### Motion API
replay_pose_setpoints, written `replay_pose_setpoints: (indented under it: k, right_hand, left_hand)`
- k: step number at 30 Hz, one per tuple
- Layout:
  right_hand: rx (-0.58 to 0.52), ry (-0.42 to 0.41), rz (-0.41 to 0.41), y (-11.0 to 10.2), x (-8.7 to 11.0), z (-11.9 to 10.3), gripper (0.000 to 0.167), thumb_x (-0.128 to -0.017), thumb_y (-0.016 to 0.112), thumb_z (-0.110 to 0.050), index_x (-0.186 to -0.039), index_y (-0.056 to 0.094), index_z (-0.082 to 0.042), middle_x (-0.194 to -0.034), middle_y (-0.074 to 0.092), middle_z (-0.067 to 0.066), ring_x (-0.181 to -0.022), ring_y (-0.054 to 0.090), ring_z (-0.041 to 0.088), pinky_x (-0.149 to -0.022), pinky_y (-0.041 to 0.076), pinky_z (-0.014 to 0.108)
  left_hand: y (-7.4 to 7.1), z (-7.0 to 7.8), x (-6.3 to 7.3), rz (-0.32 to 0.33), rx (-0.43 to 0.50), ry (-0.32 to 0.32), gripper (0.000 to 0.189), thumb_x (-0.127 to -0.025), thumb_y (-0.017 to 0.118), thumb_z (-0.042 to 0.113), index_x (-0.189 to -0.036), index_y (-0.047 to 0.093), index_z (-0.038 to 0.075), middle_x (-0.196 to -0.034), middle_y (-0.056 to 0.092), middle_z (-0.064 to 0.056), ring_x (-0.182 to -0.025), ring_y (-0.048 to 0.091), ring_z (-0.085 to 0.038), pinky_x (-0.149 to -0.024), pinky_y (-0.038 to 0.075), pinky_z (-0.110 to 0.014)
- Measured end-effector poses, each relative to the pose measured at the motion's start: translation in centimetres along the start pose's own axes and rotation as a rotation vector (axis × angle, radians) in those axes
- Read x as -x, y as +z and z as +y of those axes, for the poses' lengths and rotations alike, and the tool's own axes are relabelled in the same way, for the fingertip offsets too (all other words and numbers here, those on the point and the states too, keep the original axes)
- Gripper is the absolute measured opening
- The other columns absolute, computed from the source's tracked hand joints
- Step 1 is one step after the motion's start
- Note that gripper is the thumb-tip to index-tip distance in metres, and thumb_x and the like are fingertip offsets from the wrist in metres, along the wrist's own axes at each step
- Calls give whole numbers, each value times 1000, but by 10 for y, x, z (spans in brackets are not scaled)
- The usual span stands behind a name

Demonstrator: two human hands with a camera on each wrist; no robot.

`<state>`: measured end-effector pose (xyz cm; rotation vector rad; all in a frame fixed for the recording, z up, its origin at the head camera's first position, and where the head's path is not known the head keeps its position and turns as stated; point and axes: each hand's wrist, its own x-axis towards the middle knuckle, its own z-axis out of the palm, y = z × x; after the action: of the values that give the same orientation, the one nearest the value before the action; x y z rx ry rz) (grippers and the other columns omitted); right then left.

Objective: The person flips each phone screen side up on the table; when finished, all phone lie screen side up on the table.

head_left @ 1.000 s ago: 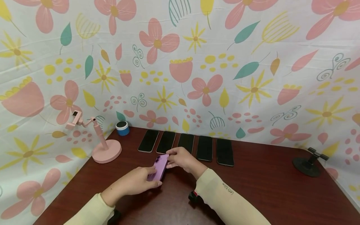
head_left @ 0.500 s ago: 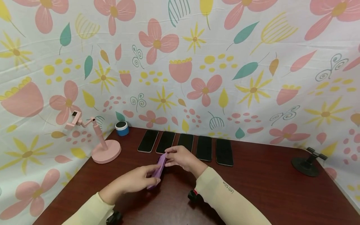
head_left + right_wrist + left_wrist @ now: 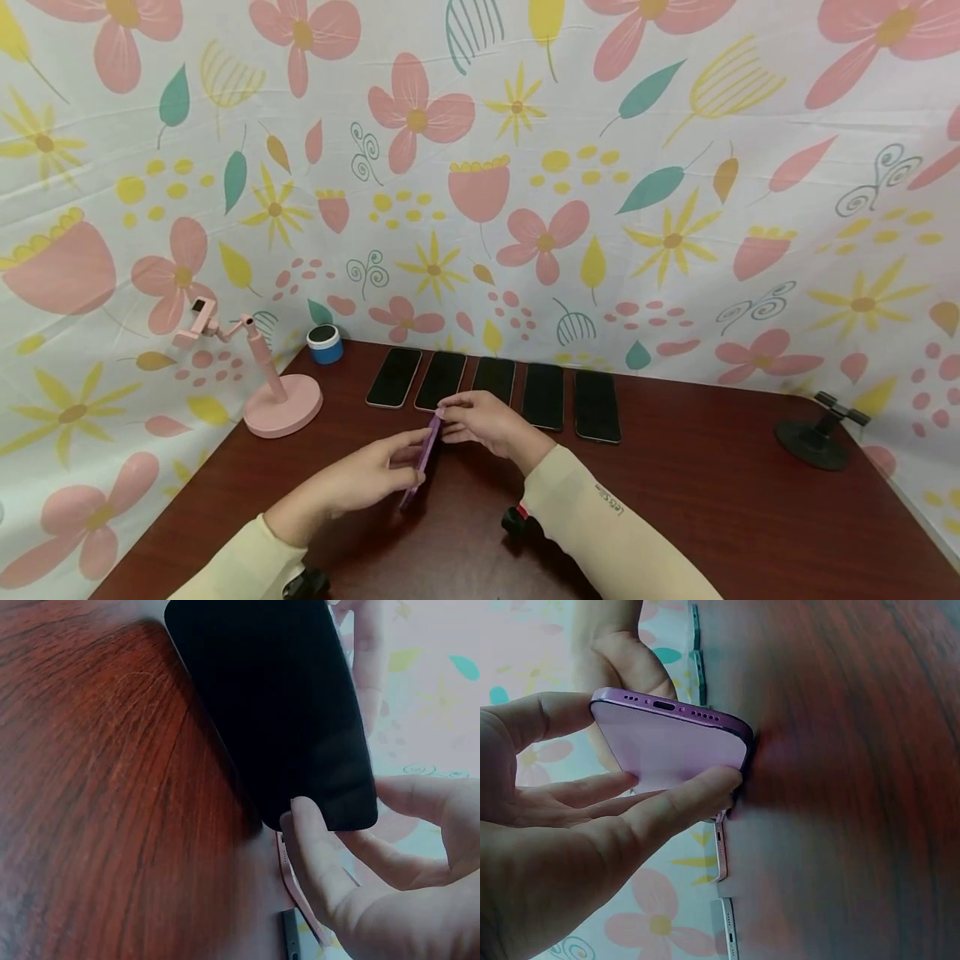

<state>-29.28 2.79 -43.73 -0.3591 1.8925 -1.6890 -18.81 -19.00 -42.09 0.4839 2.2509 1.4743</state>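
Note:
A purple phone (image 3: 429,454) stands tilted up on its long edge over the table, thin from above in the head view. My left hand (image 3: 363,479) grips its near part, with the charging port end facing the left wrist view and the pale purple back (image 3: 667,739) showing there. My right hand (image 3: 487,423) pinches its far end; in the right wrist view the thumb lies on the dark screen (image 3: 277,712) and other fingers are at the edge and behind. Behind the hands, several dark-screened phones lie in a row, among them a phone (image 3: 543,396) just right of my right hand.
On the left of the brown table (image 3: 675,500) stands a pink phone stand (image 3: 283,404), with a small blue and white cylinder (image 3: 325,343) behind it. A black stand (image 3: 813,437) is at the far right. Floral cloth (image 3: 480,208) hangs behind.
The purple phone has turned from showing its back and camera lenses upward to standing on edge, so its back now faces left. Both hands stay in nearly the same place.

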Motion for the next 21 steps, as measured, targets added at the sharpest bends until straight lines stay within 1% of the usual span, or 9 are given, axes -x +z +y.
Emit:
replay_pose_setpoints:
  k: [3,5,9,12,15,21]
  right_hand:
    - [16,5,-2,-2,-1,2,50,-110,61,-22,-150,53,8,-147,61,27,-133,67,41,-110,57,48]
    - [29,5,-2,-3,-2,4,53,-110,62,-26,-150,54,7,-149,60,27,-135,65,41,-111,57,48]
    - [43,1,-7,-4,-4,9,59,-109,63,-32,-153,51,6,-152,58,26,-139,62,41,-114,54,48]
    - [47,-2,-5,-4,-5,11,62,-108,64,-34,-154,50,5,-152,58,25,-141,60,41,-116,52,49]
    - [51,3,6,-2,-5,12,62,-108,65,-36,-152,51,4,-153,57,24,-142,58,41,-118,51,51]
    - [61,19,34,-1,-5,11,61,-108,63,-40,-151,53,2,-153,57,24,-142,58,39,-117,51,51]
  left_hand:
    - [-1,-1,0,-9,63,-11,73,-105,58,12,-168,25,-3,-165,39,-37,-137,60,-38,-108,58,-44]
    - [-2,-1,0,-17,108,-21,73,-105,58,11,-168,24,-3,-165,37,-38,-135,61,-37,-106,59,-44]
    - [-3,-1,1,-27,144,-30,72,-106,57,11,-168,23,-5,-165,36,-38,-135,61,-37,-103,61,-46]
    - [-4,0,2,-31,159,-20,72,-106,57,9,-167,22,-8,-164,36,-40,-135,61,-39,-101,62,-46]
    - [-4,1,2,-23,142,-5,71,-105,56,7,-165,23,-11,-162,39,-42,-136,61,-41,-100,62,-44]
    - [-3,4,4,15,62,8,68,-104,58,6,-162,29,-14,-158,43,-43,-140,58,-47,-99,63,-42]
